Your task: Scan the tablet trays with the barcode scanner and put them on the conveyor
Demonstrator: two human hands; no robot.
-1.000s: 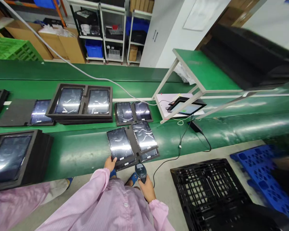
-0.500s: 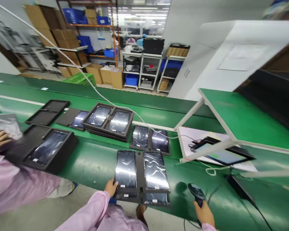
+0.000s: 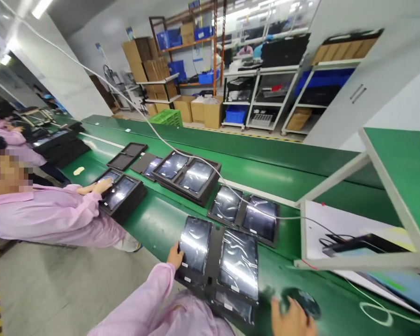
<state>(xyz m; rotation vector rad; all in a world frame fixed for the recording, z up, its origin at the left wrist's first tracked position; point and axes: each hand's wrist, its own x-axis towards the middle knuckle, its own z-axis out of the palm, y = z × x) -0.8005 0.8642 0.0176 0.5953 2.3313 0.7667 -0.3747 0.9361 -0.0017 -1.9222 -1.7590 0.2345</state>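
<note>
1. The left hand grips the near left edge of a black tray of two wrapped tablets, fingers clasped on its rim.
2. The tray lies on the green desk, at its near edge.
3. The right hand is wrapped around a dark barcode scanner resting on the desk, just right of the tray.
4. A co-worker's hand rests on another tablet tray further left.
</note>
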